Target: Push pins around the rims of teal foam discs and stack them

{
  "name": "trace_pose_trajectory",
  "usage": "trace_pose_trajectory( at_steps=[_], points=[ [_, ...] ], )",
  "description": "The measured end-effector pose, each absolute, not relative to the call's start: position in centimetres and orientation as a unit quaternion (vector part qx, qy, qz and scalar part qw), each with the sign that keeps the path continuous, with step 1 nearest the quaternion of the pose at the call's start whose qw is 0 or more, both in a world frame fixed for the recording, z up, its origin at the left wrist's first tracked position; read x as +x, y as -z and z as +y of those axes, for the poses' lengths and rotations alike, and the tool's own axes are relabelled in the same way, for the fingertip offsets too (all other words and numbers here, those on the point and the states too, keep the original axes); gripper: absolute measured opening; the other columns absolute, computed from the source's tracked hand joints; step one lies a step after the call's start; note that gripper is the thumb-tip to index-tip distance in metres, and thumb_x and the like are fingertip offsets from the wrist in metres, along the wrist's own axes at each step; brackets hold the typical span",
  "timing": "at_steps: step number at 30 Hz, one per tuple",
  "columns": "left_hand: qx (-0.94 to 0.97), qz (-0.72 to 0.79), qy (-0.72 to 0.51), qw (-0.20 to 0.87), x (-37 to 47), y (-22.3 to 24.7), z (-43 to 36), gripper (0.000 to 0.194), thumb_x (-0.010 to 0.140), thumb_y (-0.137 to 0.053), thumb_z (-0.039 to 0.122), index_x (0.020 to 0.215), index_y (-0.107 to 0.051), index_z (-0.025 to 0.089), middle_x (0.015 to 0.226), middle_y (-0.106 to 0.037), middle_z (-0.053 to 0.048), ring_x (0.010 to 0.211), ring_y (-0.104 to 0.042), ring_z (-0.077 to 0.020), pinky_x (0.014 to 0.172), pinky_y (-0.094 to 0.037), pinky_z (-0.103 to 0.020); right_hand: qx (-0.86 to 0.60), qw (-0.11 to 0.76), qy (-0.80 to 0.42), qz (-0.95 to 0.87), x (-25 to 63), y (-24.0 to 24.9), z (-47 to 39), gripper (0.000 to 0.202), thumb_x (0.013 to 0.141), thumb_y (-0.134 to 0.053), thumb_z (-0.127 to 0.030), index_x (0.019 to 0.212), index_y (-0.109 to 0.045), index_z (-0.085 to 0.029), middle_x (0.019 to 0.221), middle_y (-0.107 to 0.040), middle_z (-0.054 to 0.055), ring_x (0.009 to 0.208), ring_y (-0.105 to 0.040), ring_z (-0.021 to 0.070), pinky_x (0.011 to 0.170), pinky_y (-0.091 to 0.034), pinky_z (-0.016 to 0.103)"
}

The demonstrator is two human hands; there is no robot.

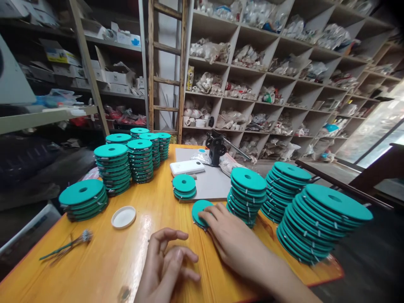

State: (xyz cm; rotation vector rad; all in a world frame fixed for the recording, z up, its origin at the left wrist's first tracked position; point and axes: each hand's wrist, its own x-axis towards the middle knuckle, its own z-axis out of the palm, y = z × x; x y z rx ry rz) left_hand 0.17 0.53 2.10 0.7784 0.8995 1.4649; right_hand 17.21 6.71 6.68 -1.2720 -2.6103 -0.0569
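My right hand (229,231) lies over a flat green spool (198,212) on the wooden table, its fingers bent around the near right side. The thumb is hidden beneath the hand. To its left my left hand (168,265) hovers with fingers loosely curled and apart, holding nothing. Just beyond the right hand sits a short stack of green spools (184,184) with centre holes. A taller stack (248,181) rises close to the right of that hand. Two more stacks stand farther right, one behind (288,172) and one large one (337,202) near the edge.
Several green stacks (110,150) line the left side, with a lower one (82,191) nearest. A white lid (123,217) and a bundle of thin stems or wires (67,246) lie left. A white power bank (187,167) and black clamp-like device (216,149) rest on the grey board (211,185).
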Motion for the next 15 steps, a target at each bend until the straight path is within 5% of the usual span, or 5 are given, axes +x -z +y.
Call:
trace_pose_trajectory(
  at_steps=[5,8,15],
  points=[
    [0.363,0.391,-0.589,0.607,-0.4,-2.1,0.5,0.041,0.087,-0.063,0.051,0.108,-0.046,0.020,0.084,-0.066,-0.003,0.057,-0.063,-0.0111,0.053,-0.050,-0.022,-0.446,0.165,0.009,-0.880,17.2,-5.6,6.9,0.033,0.087,-0.049,-0.007,0.118,-0.057,-0.016,0.108,-0.062,0.010,0.104,-0.055,0.0242,0.090,-0.050,0.042],
    [0.399,0.413,-0.527,0.627,-0.2,-1.8,0.8,0.047,0.088,-0.055,0.062,0.106,-0.046,0.020,0.059,-0.061,0.003,0.037,-0.052,-0.0082,0.041,-0.038,-0.016,-0.436,0.223,0.003,-0.872,17.2,-6.4,5.4,0.032,0.090,-0.055,-0.016,0.122,-0.052,-0.019,0.110,-0.061,0.008,0.102,-0.056,0.0210,0.087,-0.051,0.036],
    [0.463,0.453,-0.442,0.620,0.0,-0.7,0.5,0.051,0.083,-0.057,0.066,0.083,-0.058,0.015,0.043,-0.052,0.003,0.034,-0.042,-0.0071,0.037,-0.028,-0.015,-0.339,0.351,0.120,-0.864,17.0,-6.5,2.3,0.036,0.089,-0.055,-0.016,0.125,-0.051,-0.015,0.102,-0.064,0.010,0.090,-0.060,0.0211,0.076,-0.054,0.031]
  ],
)
